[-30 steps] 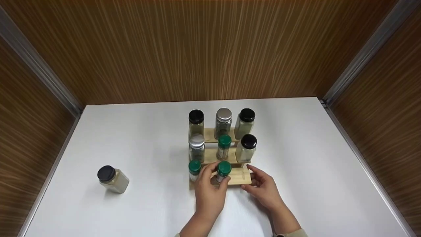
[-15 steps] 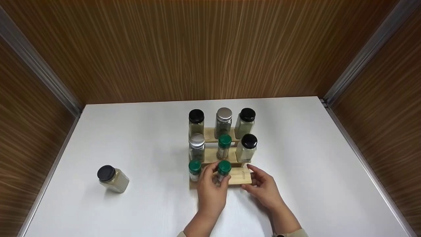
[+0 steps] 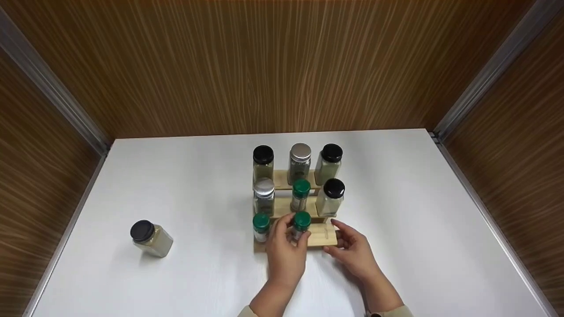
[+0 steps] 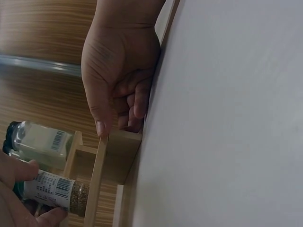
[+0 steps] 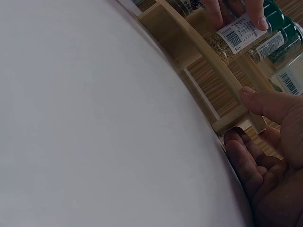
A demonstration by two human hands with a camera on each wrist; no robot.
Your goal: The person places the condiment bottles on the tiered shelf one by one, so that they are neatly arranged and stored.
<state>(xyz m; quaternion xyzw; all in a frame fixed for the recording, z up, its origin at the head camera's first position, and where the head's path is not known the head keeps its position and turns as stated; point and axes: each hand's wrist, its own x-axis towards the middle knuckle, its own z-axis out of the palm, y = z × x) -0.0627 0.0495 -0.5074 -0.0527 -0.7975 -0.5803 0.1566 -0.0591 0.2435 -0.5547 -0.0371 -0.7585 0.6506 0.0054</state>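
Observation:
A three-tier wooden spice rack (image 3: pixel 321 236) stands on the white table. My left hand (image 3: pixel 285 259) pinches a green-capped spice jar (image 3: pixel 302 220) between thumb and fingers at the middle of the lowest tier. This jar is upright, its base right at the board; the left wrist view shows its white barcode label (image 4: pixel 49 188) and brown contents. With thumb on top and fingers below, my right hand (image 3: pixel 352 253) grips the right end of that tier, as the right wrist view also shows. Another green-capped jar (image 3: pixel 261 223) stands at the tier's left end.
The middle tier bears a silver-capped jar (image 3: pixel 264 193), a green-capped jar (image 3: pixel 301 189) and a black-capped jar (image 3: pixel 333 189). Three taller jars line the top tier. Away to the left, a black-capped square jar (image 3: pixel 153 240) stands alone on the table (image 3: pixel 207 273). Wood-grain panels enclose the table.
My left hand has shifted slightly to the right and away from me with the green-capped jar in its grasp. My right hand has stayed at the rack's end.

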